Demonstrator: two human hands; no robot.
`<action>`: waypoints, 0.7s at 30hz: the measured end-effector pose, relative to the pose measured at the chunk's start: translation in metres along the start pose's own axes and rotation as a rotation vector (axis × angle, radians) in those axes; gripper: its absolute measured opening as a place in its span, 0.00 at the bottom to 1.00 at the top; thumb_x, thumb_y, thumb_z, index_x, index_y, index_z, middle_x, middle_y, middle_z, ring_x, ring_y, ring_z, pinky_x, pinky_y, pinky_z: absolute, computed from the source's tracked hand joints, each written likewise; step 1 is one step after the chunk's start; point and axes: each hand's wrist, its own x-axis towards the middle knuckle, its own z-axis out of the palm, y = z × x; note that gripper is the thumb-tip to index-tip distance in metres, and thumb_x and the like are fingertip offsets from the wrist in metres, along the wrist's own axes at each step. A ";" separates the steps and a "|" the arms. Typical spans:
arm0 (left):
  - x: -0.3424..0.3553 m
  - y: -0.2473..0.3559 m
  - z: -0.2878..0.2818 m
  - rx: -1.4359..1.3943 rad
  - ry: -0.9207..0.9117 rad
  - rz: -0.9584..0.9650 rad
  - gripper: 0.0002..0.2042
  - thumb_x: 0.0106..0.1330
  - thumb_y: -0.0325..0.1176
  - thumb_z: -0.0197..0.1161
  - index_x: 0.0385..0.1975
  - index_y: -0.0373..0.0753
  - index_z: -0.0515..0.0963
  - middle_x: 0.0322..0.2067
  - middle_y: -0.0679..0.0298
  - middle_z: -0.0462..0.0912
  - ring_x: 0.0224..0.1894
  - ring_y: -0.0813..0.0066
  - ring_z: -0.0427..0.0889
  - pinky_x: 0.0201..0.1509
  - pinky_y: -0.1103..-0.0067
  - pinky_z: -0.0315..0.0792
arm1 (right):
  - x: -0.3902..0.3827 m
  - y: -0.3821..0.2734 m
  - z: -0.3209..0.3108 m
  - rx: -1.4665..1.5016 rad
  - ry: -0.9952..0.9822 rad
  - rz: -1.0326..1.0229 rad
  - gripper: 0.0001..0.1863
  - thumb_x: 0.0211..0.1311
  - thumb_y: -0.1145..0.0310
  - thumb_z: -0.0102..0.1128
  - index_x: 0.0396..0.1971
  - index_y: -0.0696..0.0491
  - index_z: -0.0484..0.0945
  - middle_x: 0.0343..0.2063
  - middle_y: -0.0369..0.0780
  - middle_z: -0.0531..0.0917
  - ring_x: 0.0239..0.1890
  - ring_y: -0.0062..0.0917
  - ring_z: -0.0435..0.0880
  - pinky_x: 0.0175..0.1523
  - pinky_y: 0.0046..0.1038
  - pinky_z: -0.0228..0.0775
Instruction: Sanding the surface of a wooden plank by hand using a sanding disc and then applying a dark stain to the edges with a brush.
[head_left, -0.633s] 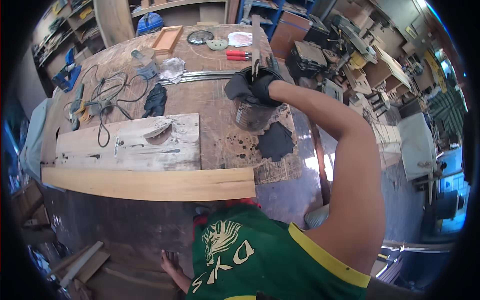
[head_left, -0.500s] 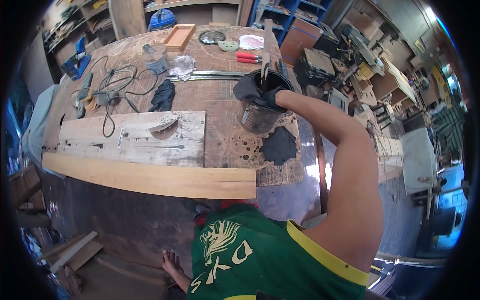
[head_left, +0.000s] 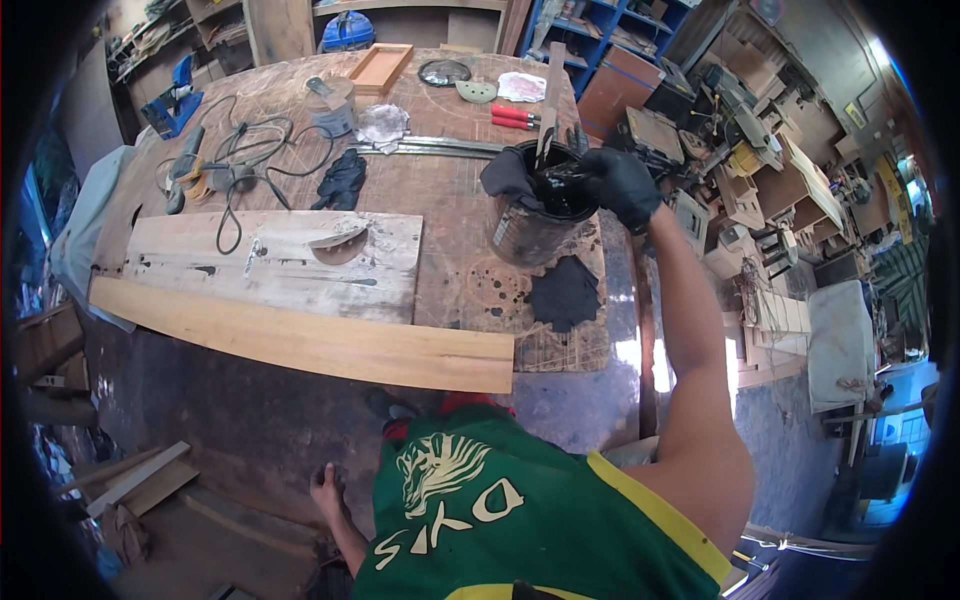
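Observation:
On the workbench's right side stands a dark-stained bucket (head_left: pixel 530 235) with dark wet liquid inside. My right hand (head_left: pixel 622 190), in a black glove, is at the bucket's right rim, its fingers closed on something dark and glossy that I cannot make out. A wooden stick (head_left: pixel 550 90) stands upright in the bucket, and a dark cloth (head_left: pixel 507 178) hangs over its left rim. My left hand (head_left: pixel 327 490) is bare and hangs low beside me, fingers loosely apart with nothing in them. Nearest the bench's front edge lies a long pale plank (head_left: pixel 310 335).
A black cloth (head_left: pixel 564 294) lies in front of the bucket. Behind the plank is a weathered board (head_left: pixel 280 265). A corded power tool (head_left: pixel 190 180), a plastic tub (head_left: pixel 332 108), a crumpled rag (head_left: pixel 382 125), red-handled tools (head_left: pixel 512 118) and a wooden tray (head_left: pixel 381 70) are farther back.
My right hand has come up from the bucket's mouth to its right rim, and the arm has straightened. My left hand has shifted slightly. The view has moved a little.

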 end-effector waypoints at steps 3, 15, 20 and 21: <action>-0.001 0.010 0.007 0.076 -0.030 0.068 0.29 0.67 0.40 0.72 0.63 0.31 0.73 0.50 0.57 0.83 0.46 0.69 0.82 0.42 0.75 0.75 | -0.017 0.017 0.030 0.363 0.146 0.216 0.14 0.56 0.68 0.67 0.44 0.50 0.86 0.37 0.45 0.89 0.40 0.34 0.90 0.49 0.33 0.79; 0.001 -0.008 0.012 0.394 -0.087 0.288 0.27 0.66 0.40 0.74 0.56 0.25 0.77 0.48 0.48 0.84 0.51 0.62 0.83 0.57 0.71 0.75 | -0.006 -0.016 -0.009 -0.252 0.096 -0.132 0.11 0.48 0.75 0.64 0.33 0.50 0.90 0.36 0.45 0.88 0.39 0.43 0.88 0.45 0.38 0.80; -0.006 -0.027 0.019 0.310 -0.084 0.325 0.27 0.66 0.39 0.74 0.56 0.25 0.76 0.50 0.47 0.84 0.51 0.60 0.83 0.59 0.69 0.74 | 0.025 -0.033 -0.034 -0.580 -0.366 -0.105 0.10 0.54 0.62 0.65 0.32 0.48 0.91 0.32 0.46 0.89 0.37 0.42 0.90 0.42 0.41 0.82; -0.008 -0.033 0.021 0.304 -0.080 0.310 0.27 0.66 0.39 0.74 0.56 0.25 0.76 0.50 0.47 0.84 0.51 0.60 0.83 0.59 0.69 0.74 | 0.030 -0.035 -0.037 -0.603 -0.381 -0.115 0.12 0.53 0.61 0.65 0.33 0.49 0.90 0.33 0.47 0.90 0.38 0.42 0.90 0.43 0.41 0.82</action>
